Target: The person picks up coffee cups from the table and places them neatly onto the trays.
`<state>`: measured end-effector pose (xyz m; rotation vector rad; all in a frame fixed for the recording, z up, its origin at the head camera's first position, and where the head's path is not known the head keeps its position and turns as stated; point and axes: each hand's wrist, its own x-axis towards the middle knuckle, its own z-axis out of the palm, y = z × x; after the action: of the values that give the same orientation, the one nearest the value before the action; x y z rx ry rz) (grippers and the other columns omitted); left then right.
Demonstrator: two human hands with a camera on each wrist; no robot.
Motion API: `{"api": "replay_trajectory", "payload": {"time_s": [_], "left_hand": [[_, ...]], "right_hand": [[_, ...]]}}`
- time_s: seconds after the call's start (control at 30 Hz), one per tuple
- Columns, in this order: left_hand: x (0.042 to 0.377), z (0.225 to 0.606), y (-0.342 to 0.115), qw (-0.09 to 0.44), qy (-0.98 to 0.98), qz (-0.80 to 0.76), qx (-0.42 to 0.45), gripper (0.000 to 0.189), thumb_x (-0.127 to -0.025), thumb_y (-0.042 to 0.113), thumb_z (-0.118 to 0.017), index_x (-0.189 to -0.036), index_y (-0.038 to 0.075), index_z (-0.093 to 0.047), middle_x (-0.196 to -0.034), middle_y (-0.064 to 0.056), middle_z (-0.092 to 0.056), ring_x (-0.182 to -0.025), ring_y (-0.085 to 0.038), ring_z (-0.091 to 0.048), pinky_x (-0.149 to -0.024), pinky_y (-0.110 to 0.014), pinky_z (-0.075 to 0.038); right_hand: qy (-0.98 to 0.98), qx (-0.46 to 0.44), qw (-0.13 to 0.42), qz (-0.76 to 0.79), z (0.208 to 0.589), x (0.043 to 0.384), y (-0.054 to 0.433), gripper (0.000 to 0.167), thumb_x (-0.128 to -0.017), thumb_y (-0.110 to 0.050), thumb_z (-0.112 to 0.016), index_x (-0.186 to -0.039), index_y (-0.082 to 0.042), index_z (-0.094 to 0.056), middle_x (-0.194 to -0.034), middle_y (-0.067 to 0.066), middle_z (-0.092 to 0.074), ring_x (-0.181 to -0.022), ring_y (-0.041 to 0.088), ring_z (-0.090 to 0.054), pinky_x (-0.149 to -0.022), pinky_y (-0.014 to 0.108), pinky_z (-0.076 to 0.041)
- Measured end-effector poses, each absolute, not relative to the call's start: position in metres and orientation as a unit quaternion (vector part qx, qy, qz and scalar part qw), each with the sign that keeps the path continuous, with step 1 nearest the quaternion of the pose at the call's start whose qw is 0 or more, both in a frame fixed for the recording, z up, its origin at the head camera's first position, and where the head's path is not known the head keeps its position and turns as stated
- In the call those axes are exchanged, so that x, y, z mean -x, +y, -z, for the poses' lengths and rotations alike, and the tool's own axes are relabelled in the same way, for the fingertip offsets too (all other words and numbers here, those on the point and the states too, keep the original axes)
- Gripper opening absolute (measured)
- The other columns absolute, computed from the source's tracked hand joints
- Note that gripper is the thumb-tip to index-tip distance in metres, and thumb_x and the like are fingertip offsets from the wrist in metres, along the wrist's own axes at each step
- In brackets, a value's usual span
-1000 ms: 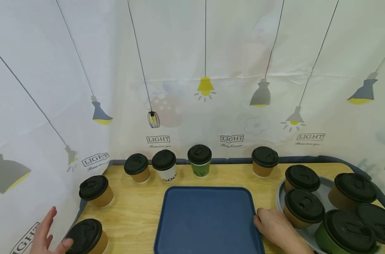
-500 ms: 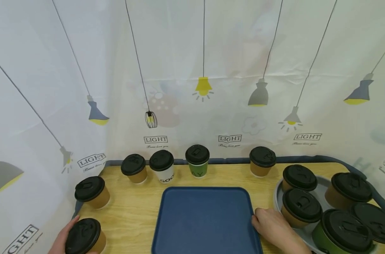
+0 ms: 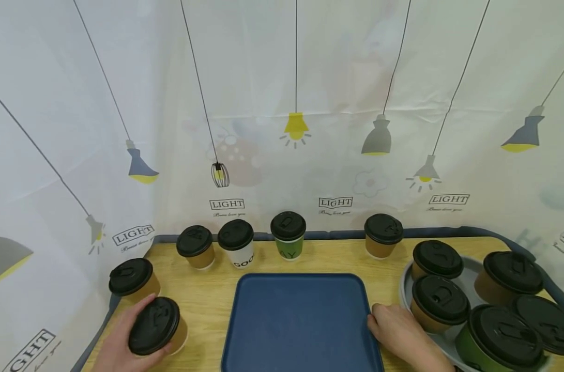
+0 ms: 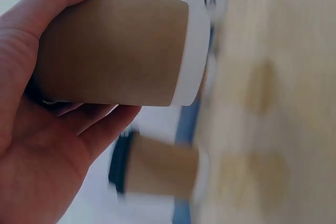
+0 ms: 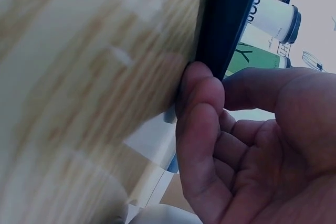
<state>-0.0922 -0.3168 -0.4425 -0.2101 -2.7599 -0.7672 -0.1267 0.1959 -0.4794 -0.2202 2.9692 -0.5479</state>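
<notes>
My left hand [image 3: 118, 345] grips a brown paper coffee cup with a black lid [image 3: 154, 326], left of the blue tray [image 3: 300, 323]. The left wrist view shows thumb and fingers curled round the cup's brown wall [image 4: 115, 48], its white base band pointing to the wooden tabletop. Behind it stands another brown lidded cup [image 3: 132, 279]. At the tray's right edge my right hand [image 3: 395, 328] pinches the rim, thumb on one side and fingertips on the other, as the right wrist view shows. The tray has nothing on it.
Along the back stand a brown cup [image 3: 196, 247], a white cup [image 3: 237, 243], a green cup [image 3: 288, 235] and another brown cup [image 3: 383, 235]. A round grey tray [image 3: 470, 271] at the right bears several lidded cups. A printed cloth [image 3: 263, 77] hangs behind.
My left hand came down to the near-left cup, took hold of it, and has moved it rightward and slightly away from me. My right hand stays at the tray's rim.
</notes>
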Motion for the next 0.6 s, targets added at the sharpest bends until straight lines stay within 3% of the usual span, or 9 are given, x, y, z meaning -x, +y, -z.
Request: {"api": "replay_trajectory", "payload": {"time_s": [0.2, 0.37, 0.6], "left_hand": [[0.110, 0.423, -0.255, 0.135, -0.925, 0.320, 0.155, 0.099, -0.070, 0.030, -0.098, -0.154, 0.029, -0.046, -0.137, -0.001, -0.057, -0.115, -0.019, -0.058, -0.086, -0.043, -0.055], [0.127, 0.415, -0.213, 0.104, -0.900, 0.368, 0.209, 0.097, -0.072, 0.029, -0.097, -0.153, 0.035, -0.045, -0.139, 0.006, -0.054, -0.119, -0.013, -0.056, -0.091, -0.040, -0.055], [0.146, 0.413, -0.162, 0.027, -0.870, 0.419, 0.258, 0.096, -0.073, 0.028, -0.095, -0.153, 0.040, -0.043, -0.139, 0.008, -0.052, -0.121, -0.015, -0.055, -0.096, -0.045, -0.053]], "right_hand": [[0.979, 0.075, 0.068, 0.177, 0.478, 0.128, 0.195, 0.037, -0.098, -0.007, -0.063, -0.064, -0.014, -0.050, -0.055, 0.002, -0.042, -0.048, 0.018, -0.044, -0.050, 0.034, -0.038], [0.978, 0.073, 0.077, 0.177, 0.476, 0.127, 0.195, 0.036, -0.098, -0.008, -0.063, -0.065, -0.014, -0.051, -0.056, 0.002, -0.044, -0.049, 0.018, -0.045, -0.050, 0.035, -0.039], [0.978, 0.067, 0.086, 0.179, 0.474, 0.127, 0.195, 0.034, -0.099, -0.008, -0.063, -0.067, -0.014, -0.053, -0.057, 0.002, -0.045, -0.050, 0.018, -0.046, -0.050, 0.034, -0.039]]}}
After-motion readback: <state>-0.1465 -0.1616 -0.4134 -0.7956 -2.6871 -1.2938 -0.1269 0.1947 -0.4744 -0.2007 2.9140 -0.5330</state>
